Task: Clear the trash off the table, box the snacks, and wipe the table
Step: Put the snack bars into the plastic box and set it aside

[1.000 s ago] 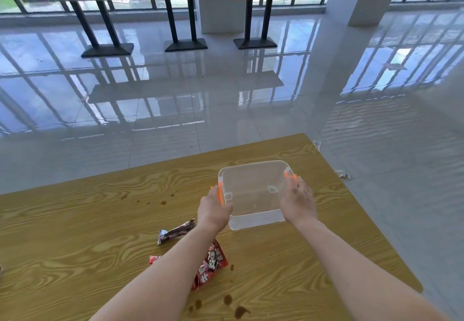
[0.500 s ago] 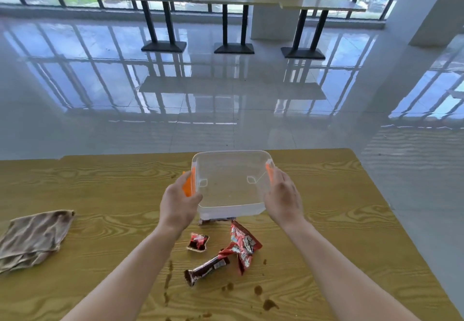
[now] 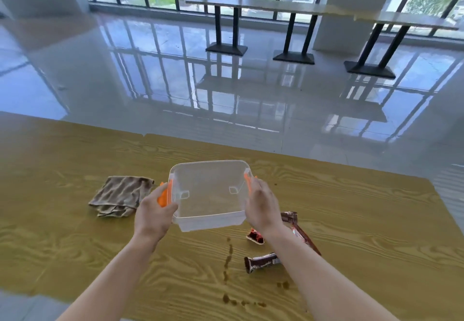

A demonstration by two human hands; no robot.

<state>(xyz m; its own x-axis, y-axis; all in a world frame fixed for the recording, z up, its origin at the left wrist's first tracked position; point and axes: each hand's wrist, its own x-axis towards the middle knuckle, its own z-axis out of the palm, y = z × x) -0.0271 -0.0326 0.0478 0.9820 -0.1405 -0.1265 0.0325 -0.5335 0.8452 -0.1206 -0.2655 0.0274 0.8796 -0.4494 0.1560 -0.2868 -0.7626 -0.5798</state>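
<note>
We hold the clear plastic box by its two ends over the middle of the wooden table: our left hand is curled round the end with the left orange latch, and our right hand grasps the end with the right orange latch. The box looks empty, and it may be just off the tabletop, though we cannot tell from this angle. Just to its left lies a crumpled brown cloth, close to our left hand. On the right, partly hidden under our right forearm, lies a long snack wrapper, with a small torn packet and a dark chocolate bar wrapper beside it. A trail of brown stains runs between our arms toward the near edge. The far edge of the table lies just beyond the box, with glossy floor past it and high tables by the windows.
</note>
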